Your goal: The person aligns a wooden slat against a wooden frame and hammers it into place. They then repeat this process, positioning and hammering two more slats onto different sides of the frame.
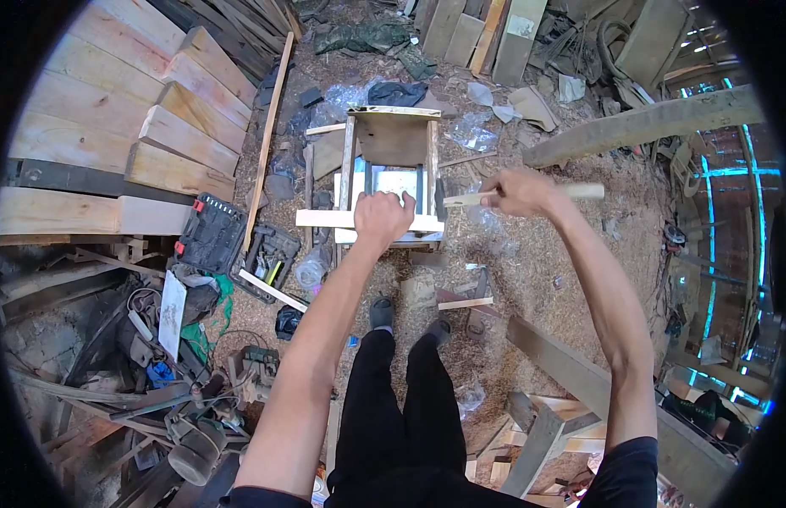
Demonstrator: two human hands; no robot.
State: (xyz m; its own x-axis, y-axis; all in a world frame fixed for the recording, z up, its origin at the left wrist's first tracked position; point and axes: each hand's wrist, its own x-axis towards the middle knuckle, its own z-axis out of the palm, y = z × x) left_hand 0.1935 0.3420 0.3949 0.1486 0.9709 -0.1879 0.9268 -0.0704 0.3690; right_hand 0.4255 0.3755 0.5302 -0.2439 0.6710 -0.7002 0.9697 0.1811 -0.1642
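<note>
My left hand (pixel 383 218) is closed over a pale wooden strip (pixel 325 218), which lies crosswise on a small wooden chair-like frame (pixel 348 157). The strip's left end sticks out past the frame. To the right, my right hand (pixel 520 191) grips a hammer by its light wooden handle (pixel 587 191). The hammer's dark head (pixel 440 191) is at the right side of the frame, close to the strip's right end. A brown panel (pixel 399 138) spans the frame's far end between two side rails.
Thick stacked planks (pixel 96 110) rise at the left, beside an open black tool case (pixel 213 229). A long thin batten (pixel 268 140) leans there. A curved beam (pixel 647 127) juts in from the right. Shavings cover the floor (pixel 537 262), and a heavy board (pixel 562 364) lies at lower right.
</note>
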